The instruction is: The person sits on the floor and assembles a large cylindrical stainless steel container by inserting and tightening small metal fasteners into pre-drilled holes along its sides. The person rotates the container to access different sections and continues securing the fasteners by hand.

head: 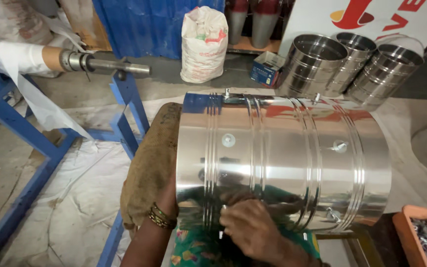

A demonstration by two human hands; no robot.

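Large polished steel drum (pixel 282 163) with ribbed bands lies on its side directly ahead of both hands, long axis running left to right. Right hand (pixel 253 227) nearer, fingers curled, pinching a small fastener at drum's near lower wall. Left hand (pixel 170 195) mostly hidden at drum's open left end, by brown burlap padding (pixel 149 158); grip cannot be told

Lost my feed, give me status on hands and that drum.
Right hand pressed on steel drum near edge. Left hand hidden behind drum, wrist bangles showing. Drum lying sideways on burlap pad.
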